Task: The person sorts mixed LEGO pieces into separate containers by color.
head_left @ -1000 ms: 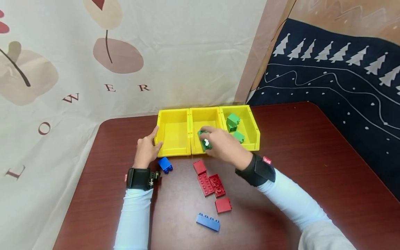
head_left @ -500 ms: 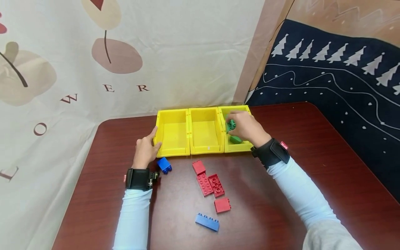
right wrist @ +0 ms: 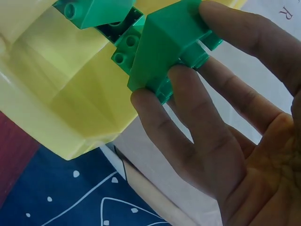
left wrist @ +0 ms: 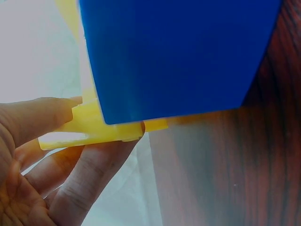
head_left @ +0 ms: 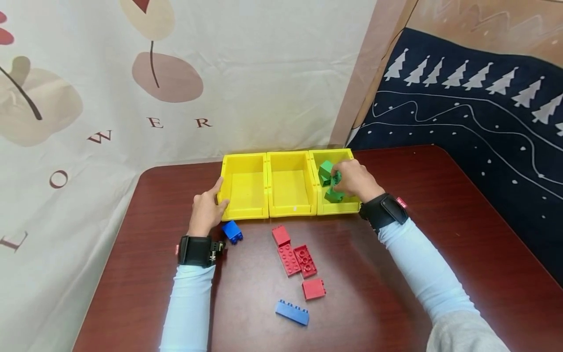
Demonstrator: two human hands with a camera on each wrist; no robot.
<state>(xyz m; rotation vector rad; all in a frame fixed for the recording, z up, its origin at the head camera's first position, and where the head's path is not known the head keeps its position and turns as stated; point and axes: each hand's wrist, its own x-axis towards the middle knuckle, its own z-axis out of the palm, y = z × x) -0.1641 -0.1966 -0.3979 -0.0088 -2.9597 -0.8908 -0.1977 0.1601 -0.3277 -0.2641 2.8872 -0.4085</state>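
Note:
My left hand (head_left: 205,210) pinches the left wall of a row of three joined yellow bins (head_left: 223,188). In the left wrist view, thumb and fingers lie on either side of that yellow wall (left wrist: 94,132). Over the right-hand bin, my right hand (head_left: 355,180) holds a green toy brick (right wrist: 164,42) with a sloped side between thumb and fingertips. Other green bricks (head_left: 325,173) lie in that bin, close by the held one. A blue brick (head_left: 232,232) sits on the table just below my left hand and looms large in the left wrist view.
Several red bricks (head_left: 289,260) lie in a loose group on the table (head_left: 378,293) in front of the bins. Nearer to me is a long blue brick (head_left: 292,313). A pale printed curtain (head_left: 264,73) hangs behind the table, a dark-blue one (head_left: 466,117) at the right.
My right hand has carried a green brick from the middle bin to the right-hand bin, then shifted slightly rightward there. The left hand stays on the bin wall.

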